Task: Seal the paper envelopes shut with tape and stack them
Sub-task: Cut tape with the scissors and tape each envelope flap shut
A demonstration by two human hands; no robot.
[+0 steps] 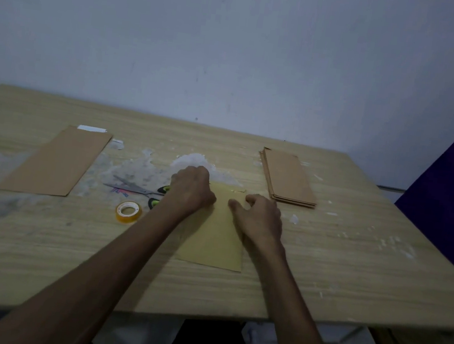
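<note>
On the pale wood-grain table [322, 269], a yellow-tan paper envelope [216, 239] lies flat between both hands. The left hand [192, 189], fingers curled, presses its far flap edge, probably smoothing tape; the right hand [260, 218] steadies it, fingers loosely bent, holding nothing.

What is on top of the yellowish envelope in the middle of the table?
Both hands rest on the yellowish paper envelope: left hand at its far left corner, right hand beside it. The left hand hides that corner.
</note>
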